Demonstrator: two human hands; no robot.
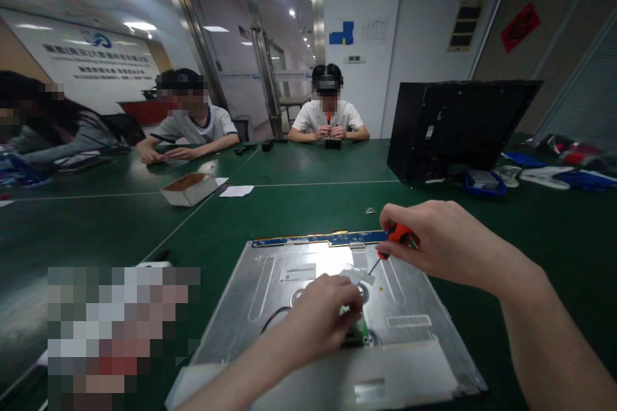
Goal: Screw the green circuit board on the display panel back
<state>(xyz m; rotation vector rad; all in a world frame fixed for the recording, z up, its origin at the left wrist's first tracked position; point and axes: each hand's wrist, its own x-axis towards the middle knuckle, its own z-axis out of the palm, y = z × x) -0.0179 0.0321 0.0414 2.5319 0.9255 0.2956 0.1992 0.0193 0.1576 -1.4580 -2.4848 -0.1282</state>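
A silver metal panel (409, 295) lies flat on the green table (299, 205) right before me, with a blue circuit strip (308, 240) along its far edge. My right hand (443, 241) is closed round a small red-handled screwdriver (393, 239), its tip pointing down at the panel's middle near a piece of white tape (359, 274). My left hand (318, 318) rests on the panel with fingers pinched on a small green circuit board (359, 334). A thin black cable (274, 318) runs under that hand.
A black monitor shell (453, 128) stands at the right. A small cardboard box (189, 188) and white papers (236, 191) lie mid-table. Three other people sit at the far and left sides. Coloured items (569, 173) lie at the far right.
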